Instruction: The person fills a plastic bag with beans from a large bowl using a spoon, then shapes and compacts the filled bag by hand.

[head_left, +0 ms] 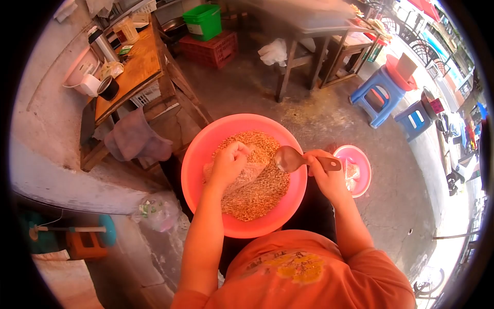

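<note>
A large pink basin (pixel 193 154) sits on my lap, holding a heap of small light-brown grains (pixel 257 198). Over the heap, my left hand (pixel 229 162) is closed with fingers pinched on a clear plastic bag (pixel 248 175), which seems to have some grains in it. My right hand (pixel 325 172) grips the handle of a metal spoon (pixel 289 159) with a broad bowl. The spoon's bowl is above the right side of the grains, close to the bag's opening. To the right, a smaller pink basin (pixel 365 167) on the floor contains filled clear bags (pixel 352 172).
At left stands a wooden table (pixel 139 62) with a thermos (pixel 103 45) and a dark cup (pixel 108 88); a grey cloth (pixel 136 136) hangs below. A green bucket (pixel 203 23) rests on a red crate (pixel 216 49). Blue stools (pixel 380 98) stand at right.
</note>
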`<state>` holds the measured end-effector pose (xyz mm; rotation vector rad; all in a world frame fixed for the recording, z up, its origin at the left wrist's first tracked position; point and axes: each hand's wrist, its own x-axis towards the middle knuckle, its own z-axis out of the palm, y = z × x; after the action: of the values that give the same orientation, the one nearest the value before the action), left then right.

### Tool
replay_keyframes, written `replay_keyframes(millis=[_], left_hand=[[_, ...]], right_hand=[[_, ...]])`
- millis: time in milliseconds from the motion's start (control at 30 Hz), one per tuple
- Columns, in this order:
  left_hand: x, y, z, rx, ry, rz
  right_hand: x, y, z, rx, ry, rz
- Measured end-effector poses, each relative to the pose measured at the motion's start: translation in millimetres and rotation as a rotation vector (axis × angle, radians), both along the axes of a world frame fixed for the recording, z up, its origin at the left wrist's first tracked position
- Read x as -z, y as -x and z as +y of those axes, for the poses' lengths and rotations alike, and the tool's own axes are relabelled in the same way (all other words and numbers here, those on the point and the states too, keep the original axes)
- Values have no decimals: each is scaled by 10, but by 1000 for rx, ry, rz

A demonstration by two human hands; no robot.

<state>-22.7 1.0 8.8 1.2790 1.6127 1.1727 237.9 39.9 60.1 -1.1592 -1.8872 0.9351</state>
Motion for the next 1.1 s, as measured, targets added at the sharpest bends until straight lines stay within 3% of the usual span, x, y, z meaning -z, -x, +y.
replay_keyframes(millis=[200,300,367,500,600,667,800,900,1000,1100], left_hand=[[45,-64,-5,-11,-74,466],[2,-120,-11,-26,-106,575],[56,-146,-11,-53,-204,673],[23,-154,-40,2,-129,590],[-15,-126,-83,96,-28,498],[54,-87,-75,162,67,428],[13,-127,-77,213,-7,551],[24,-171,-52,149,-8,567],[45,-167,-54,53,-9,544],[76,-151,-37,27,-9,509]], right_hand=[[132,18,-51,-65,-67,-131],[365,198,-103,-278,-358,-323],[382,307,-170,-231,-266,-310],[474,285,-151,-215,19,-160],[430,250,-197,-253,35,-190],[414,256,-267,-309,138,-155],[287,279,-324,-509,199,-199],[413,322,-351,-486,360,-60],[301,318,-316,-373,588,255],[367,216,-186,-264,569,427]])
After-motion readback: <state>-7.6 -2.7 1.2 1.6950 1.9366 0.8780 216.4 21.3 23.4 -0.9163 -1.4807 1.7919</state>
